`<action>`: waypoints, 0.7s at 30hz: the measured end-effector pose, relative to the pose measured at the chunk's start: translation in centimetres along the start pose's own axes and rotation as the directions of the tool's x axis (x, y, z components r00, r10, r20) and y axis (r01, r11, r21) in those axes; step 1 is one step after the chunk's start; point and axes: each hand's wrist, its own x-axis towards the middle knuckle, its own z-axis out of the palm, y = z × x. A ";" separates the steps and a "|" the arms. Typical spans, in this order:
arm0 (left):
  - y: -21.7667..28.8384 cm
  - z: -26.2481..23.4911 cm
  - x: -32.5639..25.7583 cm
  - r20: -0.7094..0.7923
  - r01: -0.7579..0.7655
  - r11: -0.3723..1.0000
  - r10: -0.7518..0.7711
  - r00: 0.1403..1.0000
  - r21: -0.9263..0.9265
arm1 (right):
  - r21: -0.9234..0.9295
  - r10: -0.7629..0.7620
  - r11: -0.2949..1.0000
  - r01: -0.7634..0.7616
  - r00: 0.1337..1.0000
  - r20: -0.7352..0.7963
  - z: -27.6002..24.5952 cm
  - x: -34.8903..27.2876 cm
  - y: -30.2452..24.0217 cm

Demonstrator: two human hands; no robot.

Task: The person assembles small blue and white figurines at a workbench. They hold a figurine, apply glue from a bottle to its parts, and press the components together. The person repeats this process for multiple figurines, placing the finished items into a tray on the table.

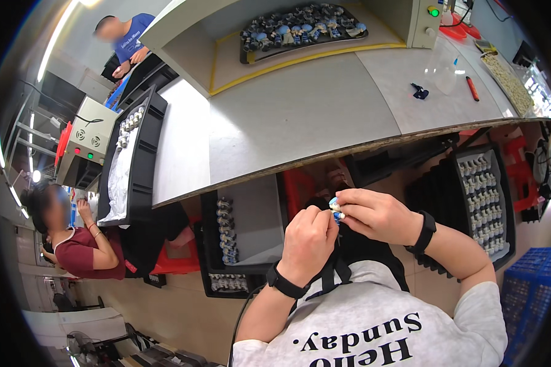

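The small blue-and-white figurine [335,208] sits pinched between your 2 hands, just below the table [300,116] edge. Your right hand [376,215] grips it with fingertips; your left hand [307,241] closes on it from below. Black trays [499,183] of similar figurines flank you on both sides.

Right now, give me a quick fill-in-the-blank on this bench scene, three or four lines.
1. The left hand and right hand together pinch a small ____-and-white figurine.
2. Each wrist wears a ____ band.
3. The black tray to the person's right holds ____ of small figurines.
4. A red marker lies on the ____ worktable.

Missing words: blue; black; rows; grey
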 end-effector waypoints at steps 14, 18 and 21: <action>0.7 0.5 -0.5 -0.043 -0.017 1.000 0.017 0.999 0.000 | -0.166 -0.019 0.986 -0.019 0.974 -0.226 1.4 -0.5 -1.4; 0.8 0.4 -0.6 -0.069 -0.032 0.999 0.032 0.997 -0.002 | -0.171 -0.018 0.985 -0.021 0.974 -0.228 1.1 -0.6 -1.7; 0.9 0.5 -0.8 -0.078 -0.035 0.999 0.035 0.996 -0.007 | -0.182 -0.039 0.983 -0.002 0.974 -0.222 1.2 -0.8 -1.6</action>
